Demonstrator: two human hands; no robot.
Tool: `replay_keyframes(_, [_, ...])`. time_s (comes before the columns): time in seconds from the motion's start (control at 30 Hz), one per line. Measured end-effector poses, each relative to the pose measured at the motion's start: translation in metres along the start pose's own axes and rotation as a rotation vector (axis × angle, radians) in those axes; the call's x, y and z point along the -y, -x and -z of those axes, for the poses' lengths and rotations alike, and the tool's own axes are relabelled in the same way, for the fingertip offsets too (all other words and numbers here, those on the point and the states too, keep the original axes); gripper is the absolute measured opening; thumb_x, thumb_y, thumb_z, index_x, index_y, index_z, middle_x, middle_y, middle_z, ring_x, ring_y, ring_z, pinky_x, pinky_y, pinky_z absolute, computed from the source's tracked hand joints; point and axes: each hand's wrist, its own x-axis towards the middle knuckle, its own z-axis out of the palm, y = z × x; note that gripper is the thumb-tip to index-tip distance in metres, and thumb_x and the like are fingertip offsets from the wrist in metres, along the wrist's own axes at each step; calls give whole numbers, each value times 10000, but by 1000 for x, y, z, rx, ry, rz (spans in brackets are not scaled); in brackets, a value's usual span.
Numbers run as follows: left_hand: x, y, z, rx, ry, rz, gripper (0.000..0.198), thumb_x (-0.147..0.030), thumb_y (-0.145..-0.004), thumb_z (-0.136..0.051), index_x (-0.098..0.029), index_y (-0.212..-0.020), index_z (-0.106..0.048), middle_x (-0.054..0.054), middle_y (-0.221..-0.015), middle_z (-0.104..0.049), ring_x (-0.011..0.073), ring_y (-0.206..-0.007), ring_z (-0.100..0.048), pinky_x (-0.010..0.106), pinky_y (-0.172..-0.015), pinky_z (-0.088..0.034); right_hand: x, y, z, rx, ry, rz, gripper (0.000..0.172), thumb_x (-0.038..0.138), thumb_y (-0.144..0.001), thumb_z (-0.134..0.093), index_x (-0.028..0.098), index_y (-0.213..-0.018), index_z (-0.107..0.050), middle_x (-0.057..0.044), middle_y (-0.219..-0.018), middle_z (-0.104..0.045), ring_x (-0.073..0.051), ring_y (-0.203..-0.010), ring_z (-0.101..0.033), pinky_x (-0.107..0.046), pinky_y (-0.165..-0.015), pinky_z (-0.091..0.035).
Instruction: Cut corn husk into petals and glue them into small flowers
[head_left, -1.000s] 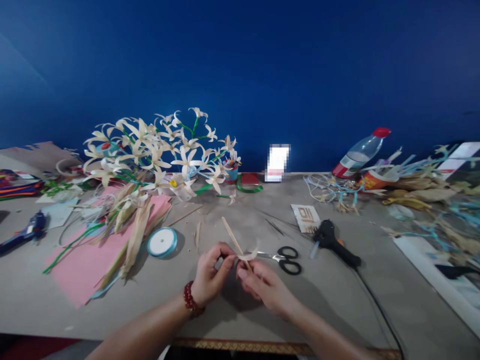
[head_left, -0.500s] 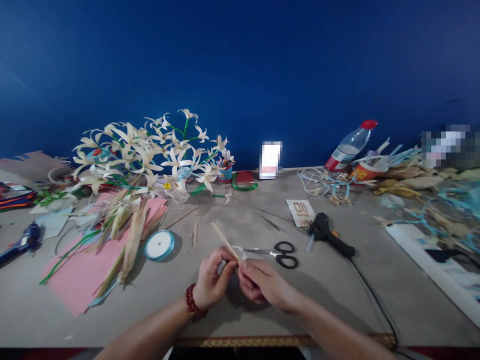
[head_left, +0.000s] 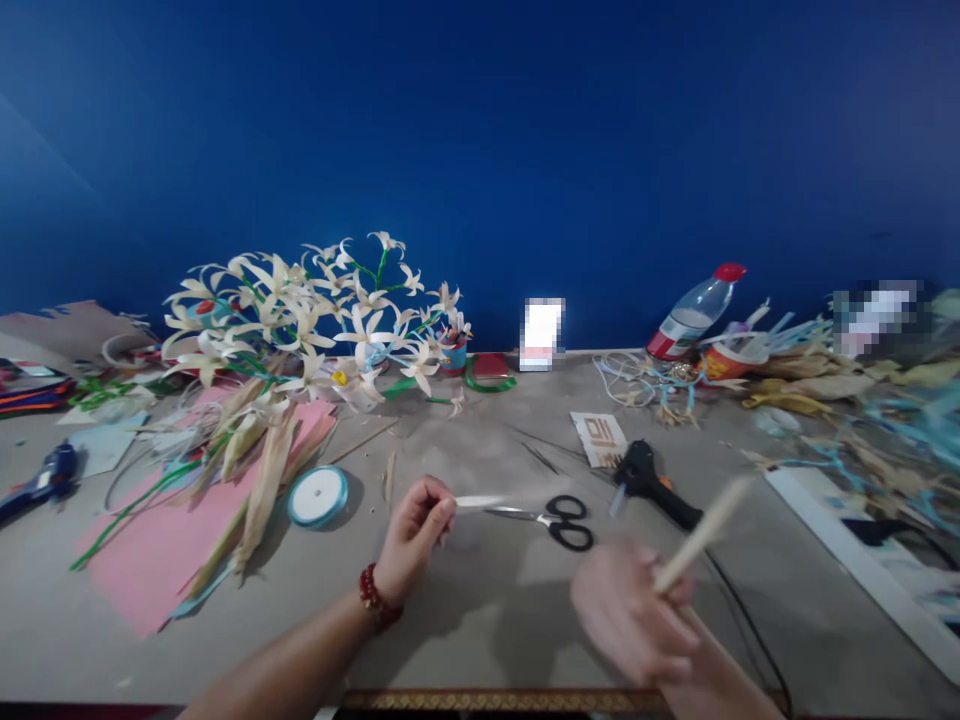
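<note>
My left hand point(head_left: 416, 535), with a red bead bracelet at the wrist, is closed in a pinch on a white strip point(head_left: 480, 502). The strip points right, over the blades of the black-handled scissors point(head_left: 568, 538). Lower right, blurred by motion, my right hand point(head_left: 630, 610) is closed around a pale wooden stick point(head_left: 705, 535) that slants up to the right. A black glue gun point(head_left: 656, 487) lies beyond that hand. To the left of my left hand is a spool of blue ribbon point(head_left: 318, 497).
White handmade flowers point(head_left: 307, 325) on green stems stand at the back left. Pink paper point(head_left: 150, 560) lies under dried husks point(head_left: 266, 490). A tilted bottle point(head_left: 694, 315), a red cup point(head_left: 731, 358) and a bright, pixelated screen point(head_left: 542, 333) are along the wall. The glue gun's cord runs to the front edge.
My hands have parted. The right moved right with the stick, which now tilts the other way; the left shifted slightly left with the white strip. The view moved slightly.
</note>
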Motion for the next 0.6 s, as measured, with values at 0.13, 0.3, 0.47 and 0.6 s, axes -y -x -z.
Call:
replay_keyframes(0.13, [1,-3,-4,-14,162,79,277,-427,-840,-620,-178,-778,-514,-51,-605,-494,67,-504,-424,175,-470,-338,25,-12,33,-472,-28,358,522,688,-855,-420,230,-616,-495,106,-385,-295,-57,-321,-199,-178,-356,-216])
replay_keyframes(0.3, [-7,0,-6,10,250,107,220,-372,-843,-635,-176,-801,-545,-40,-627,-549,57,-507,-437,166,-474,-335,15,-48,66,-1069,731,327,309,439,-865,-541,208,-1064,-586,21,-629,-541,-136,-483,-446,-257,-466,-384])
replay_keyframes(0.47, [-14,3,-5,55,340,104,215,-353,-832,-657,-168,-800,-552,-32,-609,-574,57,-493,-445,165,-464,-334,16,-49,78,-1163,1184,346,384,362,-845,-509,181,-1176,-584,-161,-1163,-614,-323,-1117,-524,-501,-987,-351])
replay_keyframes(0.6, [-13,4,-5,91,382,96,216,-349,-835,-660,-159,-807,-560,-19,-615,-611,54,-471,-461,166,-454,-333,23,-47,48,-1011,1257,349,248,348,-899,-485,205,-978,-672,-126,-1146,-647,-299,-1106,-555,-442,-980,-385])
